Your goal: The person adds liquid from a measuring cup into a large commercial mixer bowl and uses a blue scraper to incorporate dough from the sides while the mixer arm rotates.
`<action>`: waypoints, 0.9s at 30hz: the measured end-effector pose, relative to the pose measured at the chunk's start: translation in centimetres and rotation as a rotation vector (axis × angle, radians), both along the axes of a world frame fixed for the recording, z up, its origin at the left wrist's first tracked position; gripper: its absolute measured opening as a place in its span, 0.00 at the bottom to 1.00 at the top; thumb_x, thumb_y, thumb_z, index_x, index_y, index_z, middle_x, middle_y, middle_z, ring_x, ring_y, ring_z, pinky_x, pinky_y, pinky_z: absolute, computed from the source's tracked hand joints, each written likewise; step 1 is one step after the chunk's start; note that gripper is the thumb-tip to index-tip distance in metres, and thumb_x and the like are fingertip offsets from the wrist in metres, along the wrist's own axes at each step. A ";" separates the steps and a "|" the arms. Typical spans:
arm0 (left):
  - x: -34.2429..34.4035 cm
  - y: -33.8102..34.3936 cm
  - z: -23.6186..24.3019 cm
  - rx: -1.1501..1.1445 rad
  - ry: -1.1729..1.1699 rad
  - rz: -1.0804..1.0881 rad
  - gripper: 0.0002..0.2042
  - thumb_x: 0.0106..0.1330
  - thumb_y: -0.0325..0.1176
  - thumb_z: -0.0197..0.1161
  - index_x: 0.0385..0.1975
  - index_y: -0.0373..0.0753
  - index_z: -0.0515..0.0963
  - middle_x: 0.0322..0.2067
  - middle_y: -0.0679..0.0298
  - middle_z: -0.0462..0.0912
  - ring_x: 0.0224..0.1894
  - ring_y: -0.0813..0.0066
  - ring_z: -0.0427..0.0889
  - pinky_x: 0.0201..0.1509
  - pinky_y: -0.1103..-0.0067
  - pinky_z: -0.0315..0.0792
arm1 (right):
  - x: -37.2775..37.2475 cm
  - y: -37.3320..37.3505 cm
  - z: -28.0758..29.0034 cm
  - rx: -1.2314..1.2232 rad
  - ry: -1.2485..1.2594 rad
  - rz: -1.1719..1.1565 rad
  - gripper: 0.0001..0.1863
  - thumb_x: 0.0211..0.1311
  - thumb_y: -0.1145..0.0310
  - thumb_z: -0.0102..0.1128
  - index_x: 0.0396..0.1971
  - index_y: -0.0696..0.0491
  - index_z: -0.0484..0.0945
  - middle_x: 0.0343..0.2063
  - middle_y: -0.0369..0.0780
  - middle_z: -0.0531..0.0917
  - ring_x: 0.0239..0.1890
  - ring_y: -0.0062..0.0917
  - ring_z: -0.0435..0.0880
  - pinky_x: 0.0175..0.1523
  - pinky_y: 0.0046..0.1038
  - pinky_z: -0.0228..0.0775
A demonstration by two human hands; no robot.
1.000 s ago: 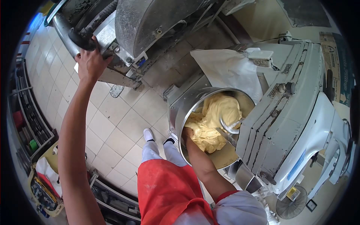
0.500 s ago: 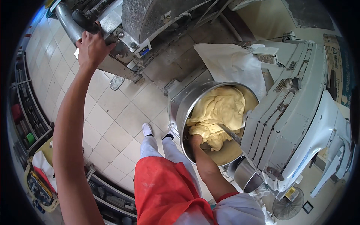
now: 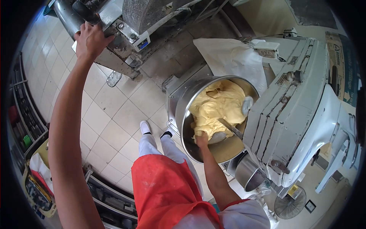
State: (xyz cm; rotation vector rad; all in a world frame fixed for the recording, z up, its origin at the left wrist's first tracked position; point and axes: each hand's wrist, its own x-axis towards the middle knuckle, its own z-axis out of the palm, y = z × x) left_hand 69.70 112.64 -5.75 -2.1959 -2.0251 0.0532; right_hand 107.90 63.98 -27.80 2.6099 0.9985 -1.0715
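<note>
My right hand (image 3: 201, 139) is inside the steel mixer bowl (image 3: 179, 128), its fingers closed on the lower edge of a soft yellow dough (image 3: 219, 103). Its fingertips are partly sunk in the dough. A metal dough hook (image 3: 231, 128) comes down from the mixer head (image 3: 284, 114) into the mass. A bare patch of bowl shows beside my right hand. At the upper left, my left hand (image 3: 91, 41) rests on a metal machine (image 3: 114, 53), fingers stretched over its edge and thumb apart, close to a black handle (image 3: 85, 12).
A white sheet (image 3: 232, 59) hangs behind the bowl. A second steel bowl (image 3: 248, 173) stands below the mixer head, near a fan (image 3: 290, 202). Racks (image 3: 30, 114) of dark trays line the left side, with a yellow crate (image 3: 40, 191) of tools below. Pale tiles (image 3: 110, 110) cover the floor.
The dough has shifted and changed shape in the bowl. My right hand has risen slightly against the dough's lower edge. My left hand stays on the machine, and the whole view has shifted a little.
</note>
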 end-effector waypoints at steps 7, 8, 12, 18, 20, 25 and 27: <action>-1.8 -0.8 -0.4 0.070 0.017 -0.008 0.33 0.53 0.49 0.68 0.57 0.40 0.68 0.52 0.55 0.70 0.56 0.56 0.69 0.55 0.55 0.64 | 2.9 2.7 6.8 0.549 0.311 -0.489 0.24 0.53 0.81 0.53 0.53 0.63 0.69 0.42 0.43 0.78 0.42 0.28 0.77 0.47 0.27 0.70; -1.3 -0.6 -0.4 0.069 0.009 -0.018 0.33 0.53 0.49 0.68 0.56 0.39 0.69 0.52 0.55 0.70 0.56 0.55 0.69 0.54 0.55 0.64 | 2.2 2.9 6.8 0.555 0.298 -0.489 0.24 0.53 0.81 0.53 0.53 0.63 0.69 0.42 0.43 0.78 0.42 0.28 0.77 0.47 0.27 0.70; 0.8 -0.1 0.9 0.063 0.015 -0.027 0.30 0.53 0.50 0.68 0.52 0.38 0.72 0.51 0.55 0.71 0.56 0.56 0.69 0.54 0.56 0.64 | 0.0 3.0 3.9 0.741 -0.038 -0.613 0.29 0.54 0.79 0.54 0.58 0.67 0.62 0.50 0.49 0.75 0.55 0.34 0.72 0.61 0.29 0.60; 0.9 -0.4 0.2 0.029 0.025 -0.032 0.26 0.52 0.50 0.68 0.45 0.37 0.77 0.49 0.54 0.73 0.55 0.56 0.69 0.54 0.57 0.65 | -0.2 5.7 5.9 0.435 -0.326 -0.083 0.33 0.54 0.72 0.59 0.59 0.68 0.61 0.58 0.67 0.61 0.64 0.56 0.60 0.66 0.43 0.55; 0.0 -0.6 0.2 0.030 0.031 -0.018 0.27 0.52 0.50 0.68 0.46 0.37 0.77 0.49 0.53 0.73 0.56 0.56 0.69 0.55 0.57 0.64 | -2.9 7.1 9.4 0.408 -0.212 -0.220 0.33 0.53 0.73 0.59 0.59 0.67 0.61 0.61 0.67 0.57 0.65 0.57 0.58 0.67 0.41 0.54; -0.2 -0.2 -0.3 0.066 0.061 -0.047 0.29 0.53 0.51 0.68 0.49 0.36 0.75 0.49 0.52 0.72 0.56 0.56 0.69 0.55 0.56 0.64 | -6.1 2.7 9.9 0.589 0.045 -0.480 0.36 0.57 0.71 0.57 0.65 0.61 0.55 0.64 0.59 0.56 0.66 0.50 0.59 0.66 0.38 0.56; -1.2 -0.7 -0.8 0.119 0.016 -0.041 0.31 0.53 0.52 0.67 0.51 0.35 0.74 0.49 0.51 0.73 0.56 0.56 0.69 0.54 0.56 0.64 | -5.7 2.4 8.3 0.346 0.319 -1.340 0.34 0.62 0.59 0.53 0.67 0.52 0.56 0.67 0.48 0.58 0.63 0.42 0.65 0.61 0.47 0.60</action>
